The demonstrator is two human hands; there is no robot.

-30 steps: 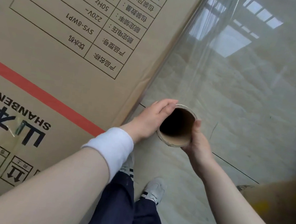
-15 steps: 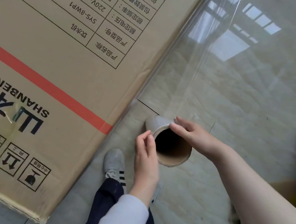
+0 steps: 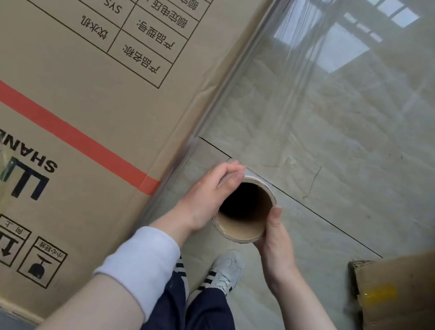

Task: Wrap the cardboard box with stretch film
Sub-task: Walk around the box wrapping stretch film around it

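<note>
The box runs off the top and left edges, its print cut short. The roll shows only its open end. The left hand blurs at the fingertips. The right hand hides its fingers behind the roll. The cardboard at right is cropped.

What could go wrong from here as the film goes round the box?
The film is stretched into streaks between the box and the roll; a harder pull might tear it. The left grip and right grip hold the roll near its top end, so it could slip. The loose cardboard on the floor at the right could trip the feet.
</note>
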